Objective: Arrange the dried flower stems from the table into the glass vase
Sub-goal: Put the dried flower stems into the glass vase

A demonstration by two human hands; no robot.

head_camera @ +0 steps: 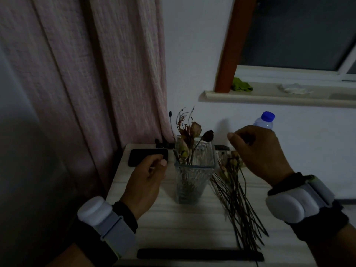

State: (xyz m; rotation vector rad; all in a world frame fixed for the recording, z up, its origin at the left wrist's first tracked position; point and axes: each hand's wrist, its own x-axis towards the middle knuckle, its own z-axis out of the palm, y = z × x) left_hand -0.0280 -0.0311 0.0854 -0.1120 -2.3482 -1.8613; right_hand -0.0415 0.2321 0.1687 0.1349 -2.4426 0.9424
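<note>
We've got the glass vase point(194, 176) upright mid-worktop point(185, 224) w/ several dried flower stems point(189, 139) already standing in it. The rest of the bunch, the loose stems point(238, 205), lies flat just right of the vase, heads toward the wall, cut ends toward us & reaching the front edge.

Hands: our left hand point(146, 182) hovers just left of the vase, fingers loosely curled, nothing visibly in it. Our right hand point(260, 153) is up above the loose stems' heads, fingers curled in w/ thumb & forefinger close; too dim to tell if a thin stem is pinched there.

Handling, as we judge it: stems are v. light, thin, stiff but brittle; heads will likely shed or snap if squeezed. Best to pinch a stem mid-length or lower, not at the head, & lift one at a time so tangled ones don't drag along. Vase is glass, prob. heavy enough to stand but tippable if stems lever on its rim, so left hand could steady it.

Room: the worktop is small. Phone point(147, 157) sits back-left, a dark bar point(200, 254) along the front edge, water bottle point(264, 120) behind our right hand, curtain point(86, 74) close on the left. Open air above the vase is the clear way in.
</note>
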